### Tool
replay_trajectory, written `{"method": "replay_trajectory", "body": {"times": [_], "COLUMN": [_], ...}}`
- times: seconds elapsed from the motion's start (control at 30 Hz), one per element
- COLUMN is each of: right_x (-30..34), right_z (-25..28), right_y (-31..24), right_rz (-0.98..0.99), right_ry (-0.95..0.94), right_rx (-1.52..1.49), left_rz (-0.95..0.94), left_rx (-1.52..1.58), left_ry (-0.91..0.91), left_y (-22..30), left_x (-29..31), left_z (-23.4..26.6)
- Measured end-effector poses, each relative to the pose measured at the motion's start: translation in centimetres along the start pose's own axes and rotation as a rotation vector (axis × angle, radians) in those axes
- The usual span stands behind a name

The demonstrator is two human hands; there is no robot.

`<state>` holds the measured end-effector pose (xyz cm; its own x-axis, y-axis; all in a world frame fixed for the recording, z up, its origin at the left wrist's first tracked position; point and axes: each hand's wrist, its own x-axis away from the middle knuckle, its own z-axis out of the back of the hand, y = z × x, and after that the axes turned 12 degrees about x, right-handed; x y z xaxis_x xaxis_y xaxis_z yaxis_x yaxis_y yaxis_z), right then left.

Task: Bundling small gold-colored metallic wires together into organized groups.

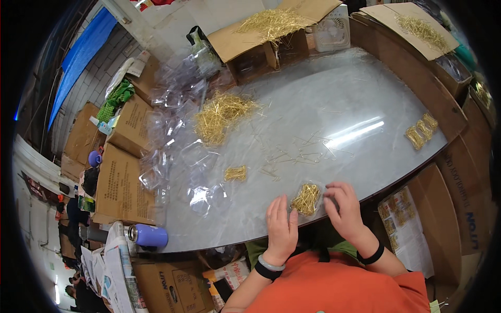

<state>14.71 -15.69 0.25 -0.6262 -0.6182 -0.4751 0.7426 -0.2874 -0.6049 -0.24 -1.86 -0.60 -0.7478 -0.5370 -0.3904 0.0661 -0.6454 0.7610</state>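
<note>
Between my two hands, near the table's front edge, lies a small clear plastic box (306,199) filled with thin gold-coloured pins. My left hand (282,228) is beside its left side, fingers stretched out and close together, with nothing in it. My right hand (344,209) is at the box's right side, its thumb and curved fingers apart; whether the fingertips touch the box, I cannot tell. Farther left sits a small neat bundle of gold pins (235,173). Loose gold pins (297,155) are scattered beyond the box, and a large heap of pins (222,117) lies at the far left.
Clear plastic boxes (156,169) pile up along the table's left side, near cardboard cartons (122,185). A purple bottle (148,236) stands at the left front corner. Several pin bundles (421,131) lie at the right edge. A small white fan (332,30) stands at the back.
</note>
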Motion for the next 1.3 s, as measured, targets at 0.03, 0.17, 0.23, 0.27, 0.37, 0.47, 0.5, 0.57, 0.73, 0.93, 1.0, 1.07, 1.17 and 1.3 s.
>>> {"method": "replay_trajectory", "body": {"times": [0.03,0.17,0.23,0.27,0.37,0.47,0.5,0.57,0.73,0.93,1.0,1.07,1.17,1.3], "right_x": [0.4,1.4,1.5,1.6,1.6,0.6,0.0,-0.1,-0.8,-1.4,-1.5,-1.6,-1.6,-0.7], "right_z": [0.4,0.4,0.3,-0.1,-0.5,-0.1,0.1,-0.3,0.0,-0.4,-1.4,-2.1,-2.9,-2.5], "right_y": [-0.5,-2.5,-3.5,-3.7,-3.0,-2.5,-2.3,-1.0,-0.1,-2.2,-2.7,-3.0,-3.4,-3.1], "right_rz": [0.020,0.119,0.200,0.208,0.161,0.051,0.030,0.087,0.041,0.211,0.168,0.110,0.046,0.090], "right_ry": [-0.012,-0.030,-0.044,-0.029,-0.007,0.066,0.086,0.030,-0.026,-0.066,-0.051,-0.027,-0.009,0.001], "right_rx": [0.022,0.113,0.134,0.109,0.027,0.073,0.094,0.117,0.063,0.077,0.086,0.098,0.119,0.158], "left_rz": [-0.013,-0.072,-0.084,-0.090,-0.114,-0.152,-0.151,-0.150,-0.016,-0.088,-0.124,-0.160,-0.123,-0.120], "left_rx": [-0.010,-0.098,-0.114,-0.124,-0.138,-0.138,-0.127,-0.105,0.020,-0.048,-0.061,-0.071,-0.105,-0.165], "left_ry": [0.002,-0.048,-0.073,-0.084,-0.112,-0.144,-0.150,-0.162,-0.168,-0.203,-0.226,-0.250,-0.237,-0.227], "left_y": [0.1,0.9,0.8,0.7,0.6,1.3,1.2,0.6,-0.3,-0.5,-0.3,-0.3,-0.5,-0.5], "left_x": [0.2,-0.1,-0.1,-0.2,-0.6,-1.0,-1.1,-1.2,-1.6,-1.7,-1.7,-1.8,-1.3,-1.3], "left_z": [0.0,-0.1,-0.1,0.0,0.5,0.9,0.9,0.6,1.7,2.1,2.4,2.7,2.3,1.7]}}
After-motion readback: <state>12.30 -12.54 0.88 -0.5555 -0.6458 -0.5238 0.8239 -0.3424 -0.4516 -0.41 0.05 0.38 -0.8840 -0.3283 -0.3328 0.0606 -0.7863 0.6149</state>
